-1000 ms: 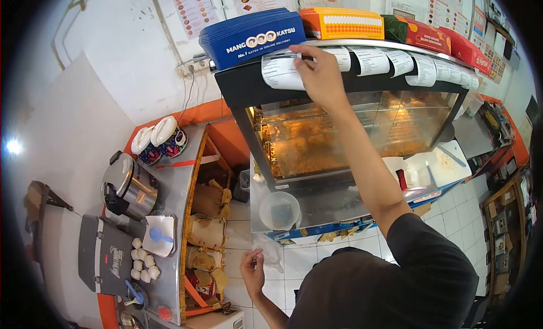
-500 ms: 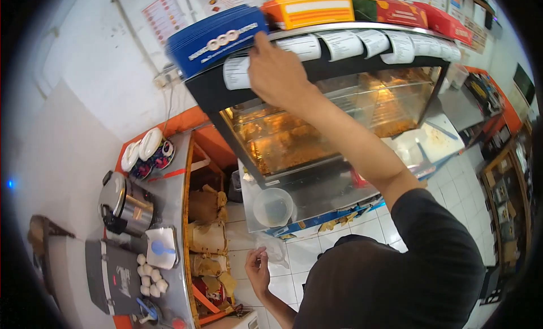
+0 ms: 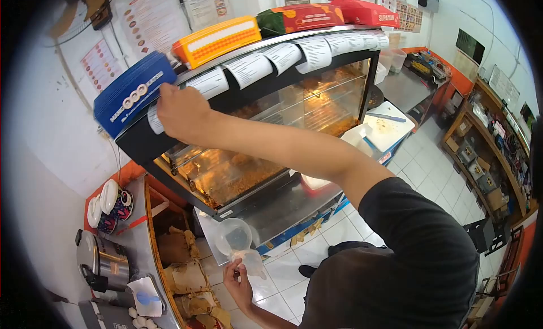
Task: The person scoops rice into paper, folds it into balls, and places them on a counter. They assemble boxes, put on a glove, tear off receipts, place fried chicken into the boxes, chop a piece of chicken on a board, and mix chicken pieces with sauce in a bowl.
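My right hand (image 3: 184, 114), fingers curled, is at the lower right corner of a stack of folded blue boxes (image 3: 136, 94) on top of the glass display cabinet; what its fingertips grip is hidden. It covers part of a white paper slip (image 3: 154, 121) on the cabinet's black upper edge (image 3: 136, 143). Low in the view, my left hand (image 3: 237, 281) pinches a thin clear plastic bag (image 3: 250, 262) between thumb and fingers. The bag hangs beside a round clear tub (image 3: 233, 237) on the metal counter. Fried food (image 3: 237, 179) shows behind the glass.
Yellow boxes (image 3: 218, 41) and red boxes (image 3: 362, 13) stand farther along the cabinet top. A cutting board with a knife (image 3: 386, 117) lies beyond the cabinet. At left, a side counter holds a steel cooker (image 3: 113, 265) and a tray (image 3: 146, 297). Wooden shelves (image 3: 481, 153) stand right.
The view has swung right, so the cabinet appears farther left. My right hand remains at the blue boxes' corner. My left hand, with the bag, is now nearer the round tub.
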Motion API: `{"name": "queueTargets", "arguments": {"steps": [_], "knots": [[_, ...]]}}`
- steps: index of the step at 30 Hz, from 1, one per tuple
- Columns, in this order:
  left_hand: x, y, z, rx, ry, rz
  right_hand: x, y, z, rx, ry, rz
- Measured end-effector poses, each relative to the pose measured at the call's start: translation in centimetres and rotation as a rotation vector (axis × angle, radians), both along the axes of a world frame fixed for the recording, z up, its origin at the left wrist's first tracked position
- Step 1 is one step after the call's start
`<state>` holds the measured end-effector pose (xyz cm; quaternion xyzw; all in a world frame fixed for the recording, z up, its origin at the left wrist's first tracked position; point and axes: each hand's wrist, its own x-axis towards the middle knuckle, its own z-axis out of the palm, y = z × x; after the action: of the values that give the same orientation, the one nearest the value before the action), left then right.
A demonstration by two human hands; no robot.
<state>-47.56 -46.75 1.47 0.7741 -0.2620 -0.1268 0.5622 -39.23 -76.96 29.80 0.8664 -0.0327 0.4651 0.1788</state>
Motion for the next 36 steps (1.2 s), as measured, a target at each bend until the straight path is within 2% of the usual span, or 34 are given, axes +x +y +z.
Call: {"name": "queueTargets", "arguments": {"steps": [3, 4, 5, 6, 7, 8, 9, 11, 12, 13, 14, 15, 17, 19, 20, 21, 22, 23, 25, 26, 28, 31, 32, 33, 35, 36], "knots": [[-0.9, -2.8, 1.8, -0.036, -0.088, -0.032, -3.5, 0.8, -0.2, 0.051, -0.020, 0.067], [-1.6, -4.2, 2.7, -0.061, -0.218, -0.034, -6.9, 1.6, -0.6, 0.062, -0.060, 0.142], [-2.6, -5.7, 3.9, -0.046, -0.223, -0.026, -10.9, 2.2, -2.0, 0.136, -0.045, 0.300], [-3.8, -7.4, 5.2, -0.045, -0.218, 0.015, -13.8, 3.1, -4.8, 0.345, -0.041, 0.441], [-5.1, -9.3, 6.2, -0.052, -0.212, 0.059, -17.5, 3.5, -7.9, 0.593, 0.264, 0.482], [-6.4, -11.0, 6.7, -0.050, -0.217, 0.072, -21.0, 2.9, -11.3, 0.638, 0.336, 0.571], [-7.8, -12.8, 7.0, -0.096, -0.268, 0.034, -23.8, 2.3, -13.5, 0.774, 0.564, 0.541], [-11.0, -16.5, 7.2, -0.128, -0.320, 0.007, -26.5, 0.3, -18.6, 1.151, 0.562, 0.565], [-12.6, -18.2, 6.8, -0.093, -0.464, -0.084, -28.2, -1.0, -20.6, 1.163, 0.564, 0.582], [-14.3, -19.9, 6.7, -0.057, -0.608, -0.175, -29.8, -2.3, -22.3, 1.300, 0.431, 0.564], [-16.3, -21.3, 6.7, -0.042, -0.609, -0.165, -31.1, -3.8, -24.2, 1.433, 0.297, 0.538], [-18.6, -22.9, 6.6, 0.023, -0.649, -0.225, -32.4, -5.4, -26.5, 1.514, 0.185, 0.662], [-23.6, -26.1, 6.8, 0.092, -0.727, -0.290, -36.8, -7.7, -26.4, 1.856, -0.014, 0.778], [-27.7, -29.8, 5.7, -0.052, -0.706, -0.279, -40.4, -9.3, -28.2, 2.245, -0.332, 0.937], [-30.1, -31.2, 5.3, -0.021, -0.684, -0.270, -42.8, -11.0, -29.8, 2.316, -0.316, 1.018], [-32.5, -32.6, 4.9, -0.033, -0.572, -0.251, -44.0, -12.9, -31.8, 2.387, -0.431, 0.971], [-34.5, -33.7, 4.7, -0.048, -0.457, -0.228, -45.8, -14.2, -29.9, 2.558, -0.611, 0.967], [-35.9, -34.6, 4.6, -0.031, -0.433, -0.214, -48.0, -16.1, -30.2, 2.609, -0.528, 1.128], [-38.1, -36.6, 5.0, -0.077, -0.614, -0.349, -51.1, -18.0, -26.5, 2.666, -0.702, 1.387], [-39.1, -37.5, 5.6, -0.086, -0.659, -0.349, -52.2, -18.6, -25.6, 2.673, -0.688, 1.379], [-40.3, -39.3, 6.2, -0.125, -0.682, -0.386, -53.5, -19.9, -24.4, 2.485, -0.581, 1.803], [-40.8, -41.7, 5.6, -0.213, -0.693, -0.477, -54.2, -22.3, -25.0, 2.417, -0.617, 1.765], [-40.9, -42.5, 5.3, -0.235, -0.597, -0.506, -54.4, -23.2, -25.2, 2.370, -0.552, 1.619], [-40.9, -43.2, 4.9, -0.258, -0.499, -0.533, -54.7, -23.9, -25.8, 2.366, -0.542, 1.619], [-40.5, -44.9, 4.1, -0.312, -0.415, -0.500, -55.2, -25.3, -27.0, 2.404, -0.645, 1.307], [-40.2, -45.8, 4.0, -0.337, -0.370, -0.486, -55.9, -25.9, -27.2, 2.359, -0.515, 1.233]]}}
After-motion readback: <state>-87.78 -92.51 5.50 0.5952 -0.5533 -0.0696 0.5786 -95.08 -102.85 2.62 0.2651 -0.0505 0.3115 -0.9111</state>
